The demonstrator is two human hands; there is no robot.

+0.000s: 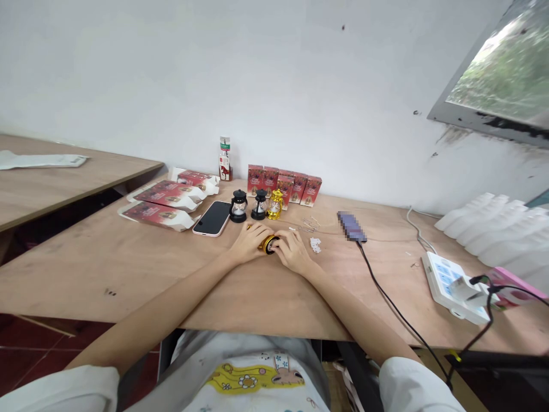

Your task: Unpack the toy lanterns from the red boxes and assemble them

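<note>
My left hand (252, 240) is closed around a small gold lantern (268, 242), which is tipped over so its dark round base faces me and to the right. Bent fingers of my right hand (293, 250) press at that base; whether they pinch some small part there is hidden. Just beyond my hands stand two black mini lanterns (239, 207) and an upright gold mini lantern (275, 205). Small white pieces (315, 245) lie right of my right hand, with several thin little pins or wires (310, 224) behind them.
Red printed boxes (270, 182) stand by the wall, and flattened ones (165, 194) lie at left. A phone (213, 218) rests left of the lanterns. On the right are a cabled device (351, 227), a power strip (450, 286) and a row of white packaging (493, 223).
</note>
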